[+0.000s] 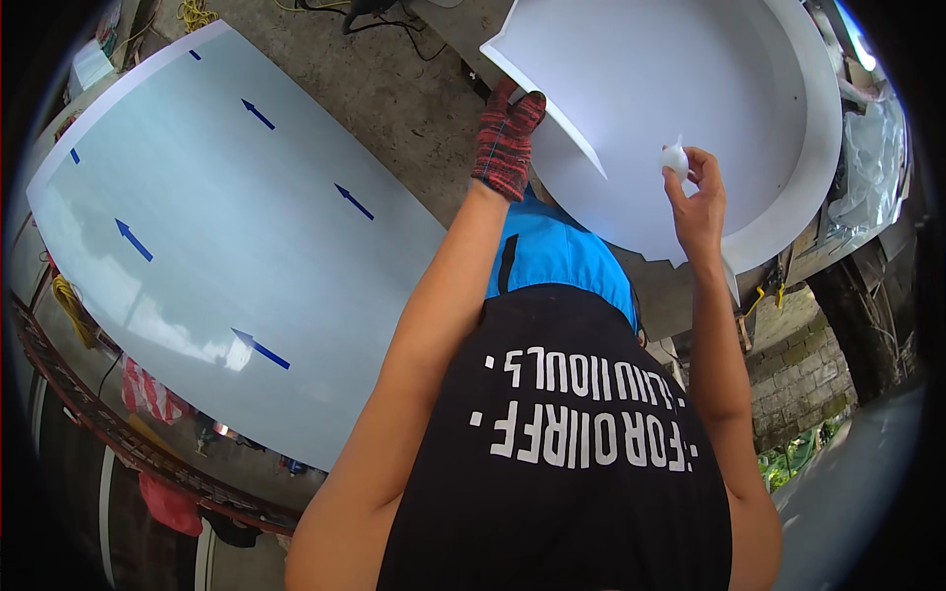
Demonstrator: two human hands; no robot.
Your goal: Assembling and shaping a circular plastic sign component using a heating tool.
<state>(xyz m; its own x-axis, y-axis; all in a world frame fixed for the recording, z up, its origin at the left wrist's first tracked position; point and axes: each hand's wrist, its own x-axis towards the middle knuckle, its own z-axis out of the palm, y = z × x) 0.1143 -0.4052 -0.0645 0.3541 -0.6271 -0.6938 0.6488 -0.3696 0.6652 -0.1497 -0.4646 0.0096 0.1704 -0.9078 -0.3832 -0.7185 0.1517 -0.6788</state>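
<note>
My left hand (508,143), in a red and black knit glove, is closed on the raised edge of a thin white panel (564,120). That panel stands along the near left side of a large round white shell (820,128) with a broad rim. Above the shell's inner surface, my bare right hand (702,202) pinches a small white rounded piece (674,161) with a pointed tip between thumb and fingers. I cannot make out exactly what that piece is. A gap separates my two hands.
At left lies a big glossy pale sheet (296,227) with blue arrows. Black cables (409,25) and a yellow cord (195,14) lie on the far floor. Crumpled clear plastic (869,163) is beyond the shell's right side. A brick surface (808,369) shows lower right.
</note>
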